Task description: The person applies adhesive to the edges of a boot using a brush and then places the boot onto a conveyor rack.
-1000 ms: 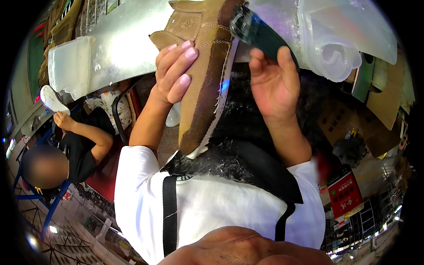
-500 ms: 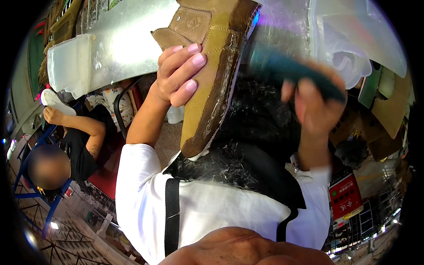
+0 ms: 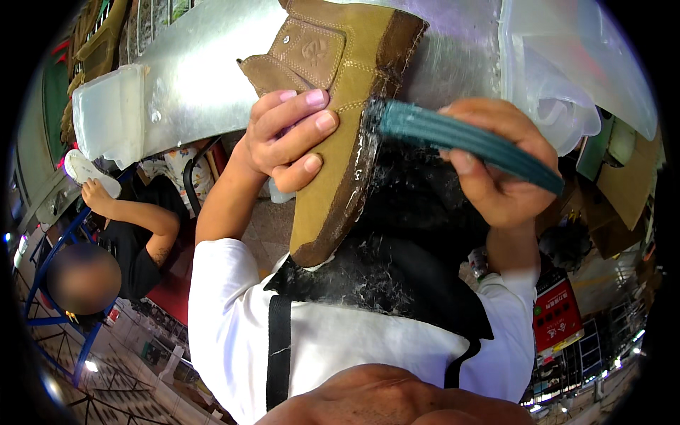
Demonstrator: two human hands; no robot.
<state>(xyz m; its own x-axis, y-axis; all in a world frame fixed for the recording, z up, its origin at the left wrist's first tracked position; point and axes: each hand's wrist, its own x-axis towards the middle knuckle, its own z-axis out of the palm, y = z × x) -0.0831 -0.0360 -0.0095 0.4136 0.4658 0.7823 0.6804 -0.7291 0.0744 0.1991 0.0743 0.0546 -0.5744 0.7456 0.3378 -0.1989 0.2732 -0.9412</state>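
My left hand [image 3: 297,138] grips a tan-brown suede boot [image 3: 329,159] by its upper, fingers lying across its side. The boot's toe points down toward my black, smeared apron [image 3: 368,262], and its heel is up at the metal surface. A dark brown band with whitish residue and stitching runs along its lower edge. My right hand [image 3: 506,166] is closed round a ridged teal brush [image 3: 460,134]. The brush's dark, whitish-flecked tip touches the boot's lower edge near the middle. The boot's underside faces away to the right and stays hidden.
A shiny metal table [image 3: 205,85] lies beyond the boot. Clear plastic containers [image 3: 110,113] [image 3: 559,92] stand at both its ends. At left a seated person [image 3: 145,212] holds a white shoe sole [image 3: 88,170]. A red box [image 3: 556,312] and cardboard [image 3: 627,184] are at right.
The brush has swung left, and its tip now meets the boot's edge, where before it was apart and blurred. The boot has tilted slightly, its toe a little lower. The left hand keeps its hold.
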